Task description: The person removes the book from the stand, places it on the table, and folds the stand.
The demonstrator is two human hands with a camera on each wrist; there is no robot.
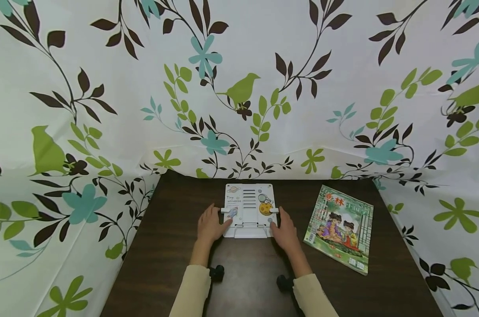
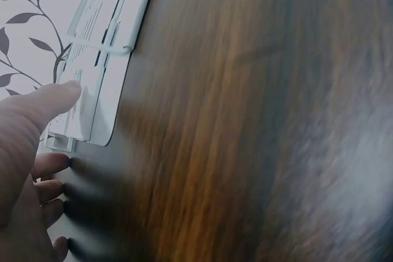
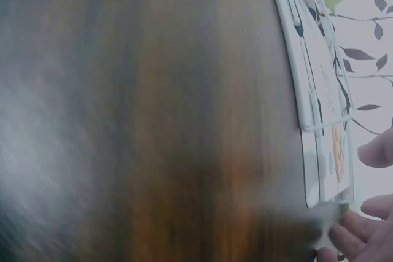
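A white book stand (image 1: 250, 210) printed with space pictures and "Tiny universe" lies nearly flat on the dark table, its wire support (image 3: 328, 122) along the near edge. My left hand (image 1: 210, 223) is at its left side, fingers near the left clip tab (image 1: 225, 210). The left thumb (image 2: 58, 97) overlaps the stand's face in the left wrist view; whether it presses there I cannot tell. On the other side is my right hand (image 1: 284, 230), close to the right clip tab (image 1: 274, 210). Its thumb (image 3: 377, 150) stands apart from the stand in the right wrist view, fingers loosely bent by the edge.
A magazine (image 1: 339, 229) with two illustrated figures on its cover lies at a slant on the right of the table (image 1: 160, 264). Behind the table hangs a white cloth (image 1: 239, 132) patterned with leaves and birds.
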